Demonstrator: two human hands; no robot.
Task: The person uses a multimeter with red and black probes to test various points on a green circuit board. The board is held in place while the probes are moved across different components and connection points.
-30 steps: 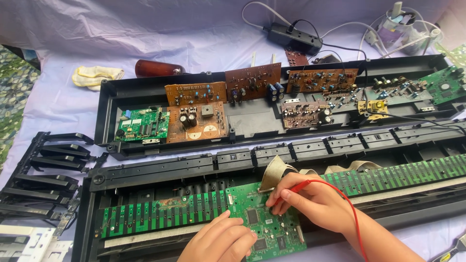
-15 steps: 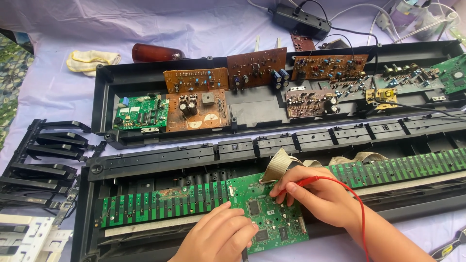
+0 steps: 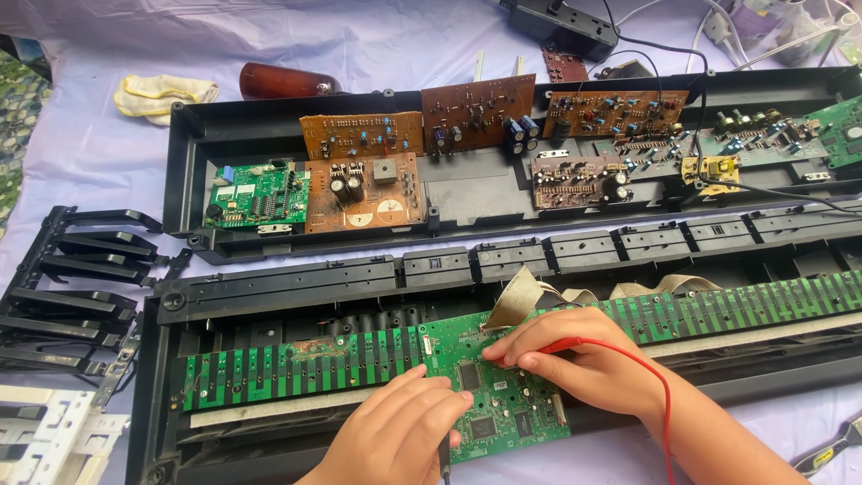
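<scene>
A green main circuit board lies in the near half of an opened black keyboard case. My right hand is shut on a red test probe, its tip pressed to the board's upper part. A red wire trails from it over my wrist. My left hand rests on the board's left edge, shut on a thin black probe that points down. A grey ribbon cable rises just behind my right hand. Long green contact strips run to either side.
The far case half carries several brown and green circuit boards. Removed black keys and white keys lie at the left. A yellow cloth, a brown handle and a power strip sit behind. A hand tool lies at bottom right.
Both hands stay on the green board with their probes, shifting only slightly. The view has drifted, so the whole scene sits a little higher in the picture.
</scene>
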